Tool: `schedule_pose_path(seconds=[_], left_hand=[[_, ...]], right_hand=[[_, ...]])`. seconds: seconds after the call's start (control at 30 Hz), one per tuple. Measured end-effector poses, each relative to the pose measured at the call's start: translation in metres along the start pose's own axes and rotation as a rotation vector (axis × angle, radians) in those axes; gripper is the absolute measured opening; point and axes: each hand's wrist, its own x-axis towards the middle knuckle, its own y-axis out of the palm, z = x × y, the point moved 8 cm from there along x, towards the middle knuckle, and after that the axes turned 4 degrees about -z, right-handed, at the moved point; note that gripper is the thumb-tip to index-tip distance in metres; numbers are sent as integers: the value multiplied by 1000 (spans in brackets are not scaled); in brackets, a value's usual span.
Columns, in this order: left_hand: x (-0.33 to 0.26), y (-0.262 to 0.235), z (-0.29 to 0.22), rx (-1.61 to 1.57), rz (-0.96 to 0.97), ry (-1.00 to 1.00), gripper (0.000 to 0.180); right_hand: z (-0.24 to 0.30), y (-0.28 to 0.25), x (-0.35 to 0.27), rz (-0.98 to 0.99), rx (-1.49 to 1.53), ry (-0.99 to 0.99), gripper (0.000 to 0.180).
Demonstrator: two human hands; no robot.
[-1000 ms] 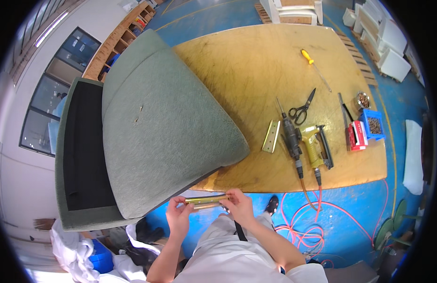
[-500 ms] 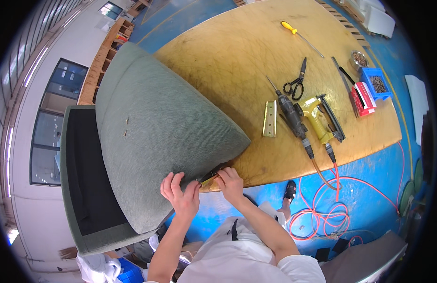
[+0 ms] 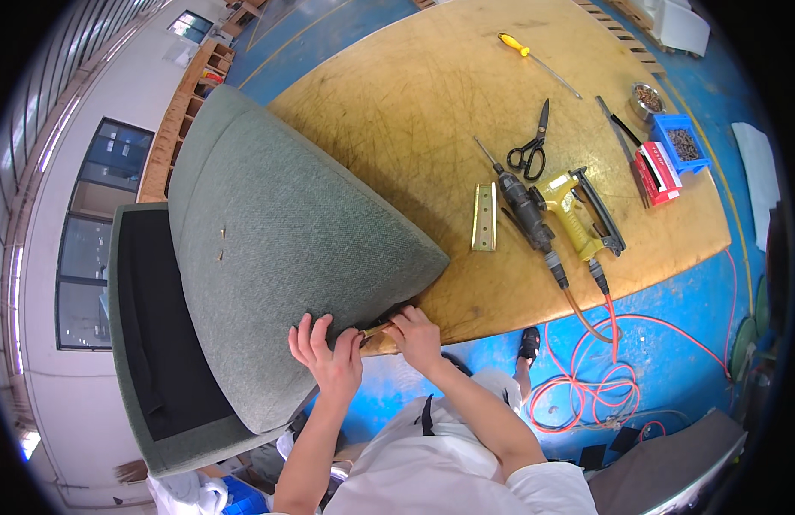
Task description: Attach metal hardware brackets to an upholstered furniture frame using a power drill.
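A large grey-green upholstered furniture piece (image 3: 286, 206) rests on the left of the table, with two small brass-coloured screws (image 3: 222, 233) lying on its fabric. At its near lower edge, a narrow gold-coloured metal bracket (image 3: 376, 330) sits between my hands, mostly hidden by fingers and fabric. My left hand (image 3: 330, 356) pinches its left end with thumb and index finger, the other fingers raised against the fabric. The fingers of my right hand (image 3: 414, 337) close on the right end, beside the dark underside of the upholstery.
Right of the upholstery, the wooden table (image 3: 397, 94) carries a perforated metal plate (image 3: 484, 217), an air screwdriver (image 3: 524, 206), a yellow staple gun (image 3: 577, 215), scissors (image 3: 533, 150) and a yellow-handled screwdriver (image 3: 535, 62). A blue bin (image 3: 682, 142) holds small hardware. Red hoses (image 3: 577, 395) coil on the floor.
The view has shifted slightly, so the table and tools appear a little further left. Both hands keep their hold at the same edge, and the bracket lies slightly flatter between them.
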Motion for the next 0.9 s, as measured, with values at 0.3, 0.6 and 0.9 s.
schedule_pose_path(seconds=[0.3, 0.6, 0.9], left_hand=[[-66, -64, 46, -294, 115, -394, 20], [-268, -158, 86, -732, -410, -1495, 18], [-399, -288, 193, 135, -423, -1022, 22]], right_hand=[[34, -2, -34, 269, 211, -85, 26], [134, 88, -127, 757, 769, 273, 24], [258, 277, -290, 713, 743, -96, 23]])
